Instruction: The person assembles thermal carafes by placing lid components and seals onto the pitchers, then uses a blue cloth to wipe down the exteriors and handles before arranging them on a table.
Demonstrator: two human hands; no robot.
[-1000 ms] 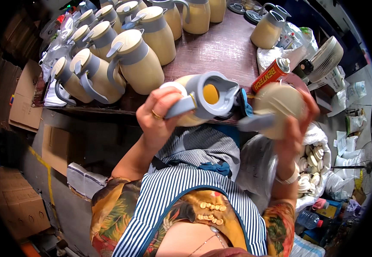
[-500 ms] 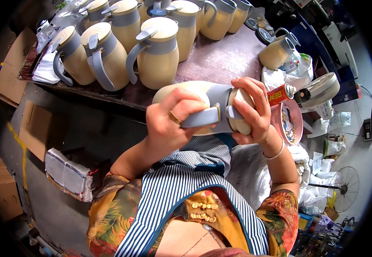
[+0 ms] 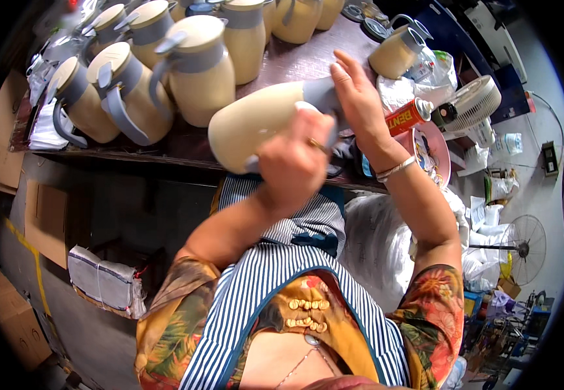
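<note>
A cream insulated jug (image 3: 256, 120) with a grey collar (image 3: 321, 95) lies tilted on its side in the air, over the table's near edge. Its base points left and its top end right. My left hand (image 3: 298, 153), blurred by motion, is closed at the jug's handle side; most of the handle is hidden behind it. A small white patch at these fingers cannot be made out. My right hand (image 3: 360, 94) has its fingers stretched out flat beside the jug's top end, which it covers, so the lid does not show.
Several similar lidded jugs (image 3: 197, 78) stand on the dark table (image 3: 275, 78), left and behind. One lidless jug (image 3: 395, 53) stands at the right, near loose dark lids (image 3: 374, 29). A red spray can (image 3: 406, 117), pink basin (image 3: 434, 146) and small fan (image 3: 473, 107) are close to my right arm.
The jug has tipped so its base is lower left and its top higher. My right fingers, wrapped round the lid before, are now straightened. The view has shifted a little.
</note>
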